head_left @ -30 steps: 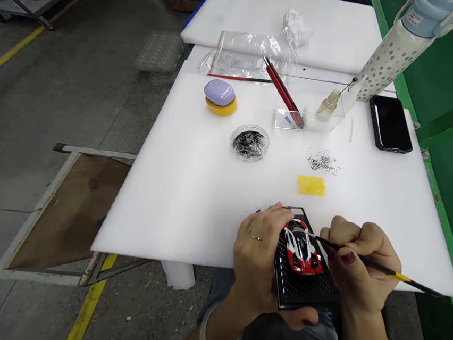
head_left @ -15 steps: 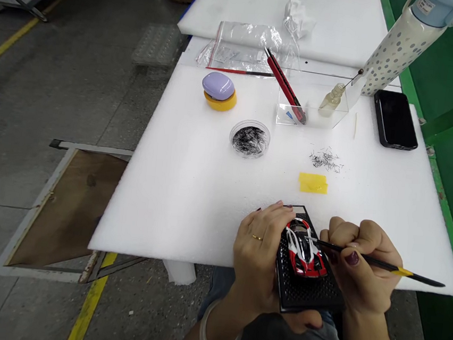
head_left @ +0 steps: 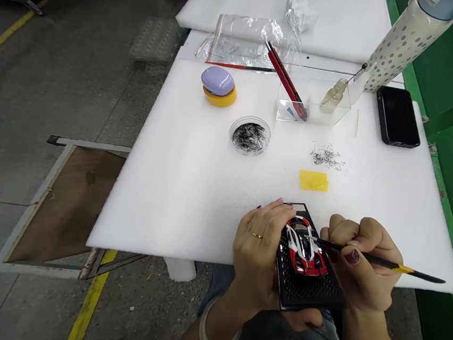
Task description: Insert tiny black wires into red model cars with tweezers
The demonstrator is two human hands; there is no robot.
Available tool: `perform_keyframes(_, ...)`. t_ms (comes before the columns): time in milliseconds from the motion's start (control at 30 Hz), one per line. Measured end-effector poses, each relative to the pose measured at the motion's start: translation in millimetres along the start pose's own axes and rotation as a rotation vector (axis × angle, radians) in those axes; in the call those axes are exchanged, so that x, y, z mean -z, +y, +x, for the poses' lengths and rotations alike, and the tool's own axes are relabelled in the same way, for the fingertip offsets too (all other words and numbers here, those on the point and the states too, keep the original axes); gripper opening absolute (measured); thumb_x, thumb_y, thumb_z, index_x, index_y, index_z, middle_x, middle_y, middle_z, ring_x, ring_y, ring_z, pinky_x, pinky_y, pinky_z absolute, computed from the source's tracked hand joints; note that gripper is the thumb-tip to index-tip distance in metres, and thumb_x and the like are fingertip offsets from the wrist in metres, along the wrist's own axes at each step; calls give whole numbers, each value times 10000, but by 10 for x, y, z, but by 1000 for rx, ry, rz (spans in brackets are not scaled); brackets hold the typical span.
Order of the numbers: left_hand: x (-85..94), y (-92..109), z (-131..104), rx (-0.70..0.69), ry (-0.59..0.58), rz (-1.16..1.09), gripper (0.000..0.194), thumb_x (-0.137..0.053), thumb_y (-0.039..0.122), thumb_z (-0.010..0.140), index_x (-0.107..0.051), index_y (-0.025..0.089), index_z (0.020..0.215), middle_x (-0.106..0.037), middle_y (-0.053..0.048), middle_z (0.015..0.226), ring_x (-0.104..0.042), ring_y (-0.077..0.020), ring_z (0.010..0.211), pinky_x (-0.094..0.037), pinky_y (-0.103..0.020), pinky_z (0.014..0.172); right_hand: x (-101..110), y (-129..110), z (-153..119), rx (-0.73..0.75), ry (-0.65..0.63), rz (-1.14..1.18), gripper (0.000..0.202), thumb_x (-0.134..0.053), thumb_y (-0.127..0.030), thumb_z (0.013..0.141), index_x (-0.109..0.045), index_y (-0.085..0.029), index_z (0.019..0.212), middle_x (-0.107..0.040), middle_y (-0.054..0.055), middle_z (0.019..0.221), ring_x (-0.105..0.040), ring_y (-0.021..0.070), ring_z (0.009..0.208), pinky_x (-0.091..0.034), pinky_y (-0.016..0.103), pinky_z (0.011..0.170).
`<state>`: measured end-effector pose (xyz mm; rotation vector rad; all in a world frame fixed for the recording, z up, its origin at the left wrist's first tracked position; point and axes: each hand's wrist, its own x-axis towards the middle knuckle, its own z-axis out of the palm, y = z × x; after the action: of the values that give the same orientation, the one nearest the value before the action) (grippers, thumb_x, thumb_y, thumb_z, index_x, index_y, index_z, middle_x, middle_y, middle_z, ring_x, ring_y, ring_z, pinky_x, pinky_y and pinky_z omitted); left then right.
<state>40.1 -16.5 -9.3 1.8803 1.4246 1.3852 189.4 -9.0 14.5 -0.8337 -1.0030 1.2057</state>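
Note:
My left hand [head_left: 261, 248] is closed round a black textured display base [head_left: 306, 298], thumb beneath and fingers over its left side. On the base sits a red, white and black model car [head_left: 307, 247]. Between thumb and fingers of my right hand [head_left: 362, 258] is a thin black paintbrush [head_left: 386, 262] with a yellow band. Its fine tip meets the car's upper body; whether it touches I cannot tell. Beyond the base lie a yellow tape piece [head_left: 313, 181] and a scatter of tiny black strips [head_left: 327, 158].
A round clear dish [head_left: 249, 136] holds many black strips. Behind stand a purple and yellow egg-shaped case [head_left: 218, 85], a clear box [head_left: 315, 114] with a red utility knife [head_left: 285, 82] and a small glass bottle [head_left: 333, 95]. A black phone-like device [head_left: 399, 117] and dotted bottle [head_left: 402, 45] stand right.
The camera view has shifted slightly, so the table things appear a little higher. Both hands keep their hold, and the brush tip stays at the car.

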Motion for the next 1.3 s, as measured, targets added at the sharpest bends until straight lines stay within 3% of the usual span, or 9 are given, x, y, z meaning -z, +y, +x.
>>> perform_keyframes(267,4,-4,-1,-1,3,-12,527,-409,595,989,-611,190,1259,-736,-88,1223,-641,-252,1259,-434,-412,1098,2,13,-4,5,5,-39,186,-734,-271,901,-586,-256,789,-443,-28,583,-454,165,579,-306,305,492)
perform_keyframes(433,-1,-14,-9,2,0,-13,405,-431,458,1013,-605,198,1271,-735,-76,1234,-631,-234,1276,-426,-408,1114,15,23,-21,-3,1,-13,160,-725,-243,904,-595,-253,812,-473,-20,604,-455,166,601,-319,307,508)
perform_keyframes(667,-3,-5,-17,9,-2,-3,358,-451,392,1014,-607,192,1267,-733,-83,1237,-627,-230,1283,-424,-406,1122,5,18,-15,7,-10,-24,147,-723,-252,906,-608,-254,814,-505,-15,616,-459,163,600,-397,324,543)
perform_keyframes(1000,-26,-24,-12,-21,47,-21,513,-423,559,989,-630,169,1250,-744,-97,1205,-650,-253,1249,-433,-401,1111,-6,14,12,36,-40,32,116,-697,-180,907,-626,-227,829,-502,-18,624,-433,147,607,-359,295,538)
perform_keyframes(1200,-16,-29,-14,-14,19,13,386,-443,406,997,-620,176,1251,-739,-89,1223,-639,-224,1267,-428,-382,1114,-33,3,28,36,-32,39,106,-700,-200,892,-620,-226,827,-465,-24,605,-400,142,583,-306,275,503)
perform_keyframes(1300,7,-25,-5,-32,13,12,494,-397,533,992,-613,175,1254,-739,-96,1217,-640,-244,1264,-429,-394,1096,-18,-20,78,58,21,65,117,-717,-229,871,-616,-226,811,-428,-35,579,-371,139,556,-305,271,488)
